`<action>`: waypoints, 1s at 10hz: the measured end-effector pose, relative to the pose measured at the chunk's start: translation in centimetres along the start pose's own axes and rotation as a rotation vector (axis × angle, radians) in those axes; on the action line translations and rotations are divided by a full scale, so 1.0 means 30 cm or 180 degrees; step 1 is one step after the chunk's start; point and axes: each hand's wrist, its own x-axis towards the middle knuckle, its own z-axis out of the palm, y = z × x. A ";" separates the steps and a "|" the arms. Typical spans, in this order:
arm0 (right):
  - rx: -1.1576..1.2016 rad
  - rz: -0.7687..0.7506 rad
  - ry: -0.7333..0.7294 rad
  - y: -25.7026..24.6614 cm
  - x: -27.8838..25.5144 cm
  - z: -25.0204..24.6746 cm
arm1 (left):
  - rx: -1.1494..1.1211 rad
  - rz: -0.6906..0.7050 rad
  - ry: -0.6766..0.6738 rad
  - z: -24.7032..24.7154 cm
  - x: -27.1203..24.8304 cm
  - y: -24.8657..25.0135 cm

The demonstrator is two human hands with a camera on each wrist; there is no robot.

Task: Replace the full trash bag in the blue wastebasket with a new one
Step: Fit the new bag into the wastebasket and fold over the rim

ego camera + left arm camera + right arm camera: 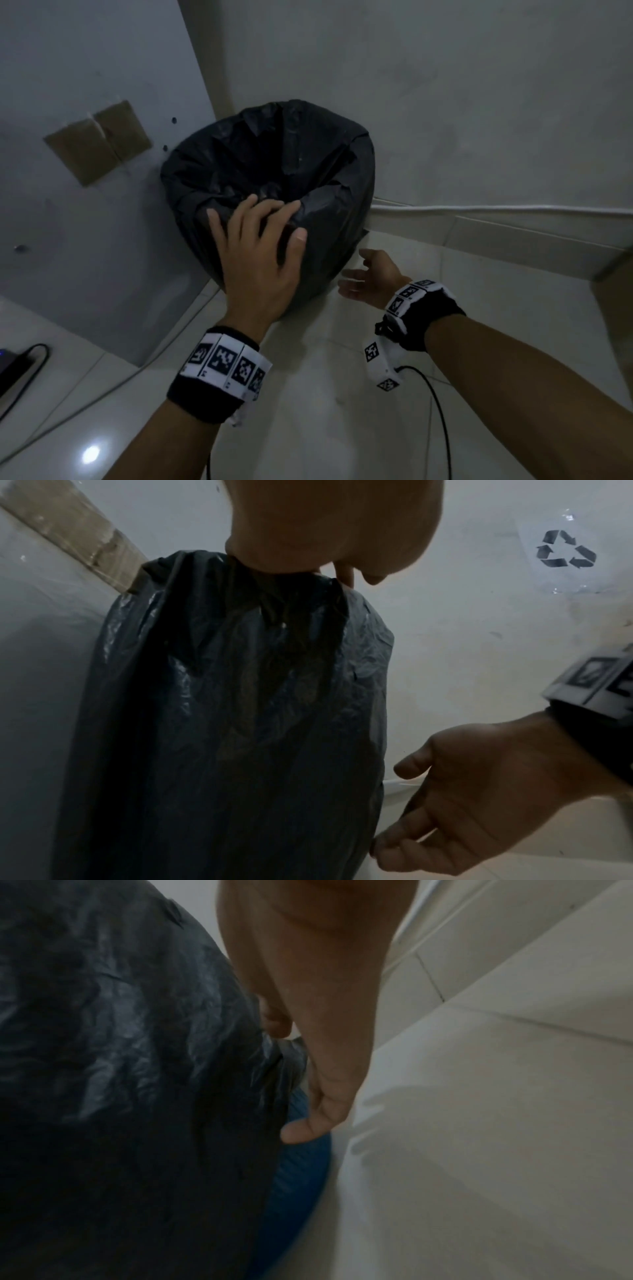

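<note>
A black trash bag (pixel 267 164) lines the wastebasket in the corner, its mouth open and its skirt draped down over the outside. Only a strip of the blue wastebasket (pixel 298 1177) shows below the bag's hem (pixel 291 1053). My left hand (pixel 260 246) lies spread on the near side of the bag (pixel 222 696), fingertips at the rim and thumb on the outer face. My right hand (pixel 366 277) is low at the basket's right side, fingers straight. Its fingertips (pixel 298 1131) touch the bag's lower edge and the blue wall. I cannot see what is inside the bag.
The basket stands in a corner between a grey panel with taped cardboard patches (pixel 99 140) and a white wall with a recycling symbol (pixel 565 549). A white cable (pixel 496 208) runs along the wall base. A black cable (pixel 438 411) crosses the tiled floor; a dark device (pixel 13 366) lies left.
</note>
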 end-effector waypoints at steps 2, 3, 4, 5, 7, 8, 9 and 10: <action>-0.0278 -0.0277 -0.0037 0.019 0.071 0.037 | 0.0209 -0.0041 -0.0050 0.006 0.015 -0.033; -0.0694 -0.0328 0.0215 0.035 0.092 0.024 | 0.0273 0.0040 -0.0037 0.006 0.007 -0.038; -0.1793 -0.0368 0.0540 0.069 0.102 0.023 | 0.0341 0.0144 -0.0114 0.001 0.005 -0.042; -0.1890 -0.0576 0.0561 0.085 0.110 0.040 | 0.0410 0.0172 -0.0213 -0.007 0.015 -0.053; -0.1817 -0.0473 0.0666 0.077 0.127 0.034 | 0.0415 -0.0167 -0.0361 -0.037 0.038 -0.059; -0.2109 -0.0374 0.0745 0.105 0.142 0.017 | 0.0416 -0.0148 -0.0442 -0.042 0.039 -0.065; -0.2591 -0.0404 0.0721 0.129 0.201 -0.009 | 0.0392 -0.0127 -0.0430 -0.044 0.050 -0.072; -0.2710 -0.0342 0.0578 0.134 0.194 -0.007 | 0.0400 -0.0195 -0.0432 -0.046 0.059 -0.079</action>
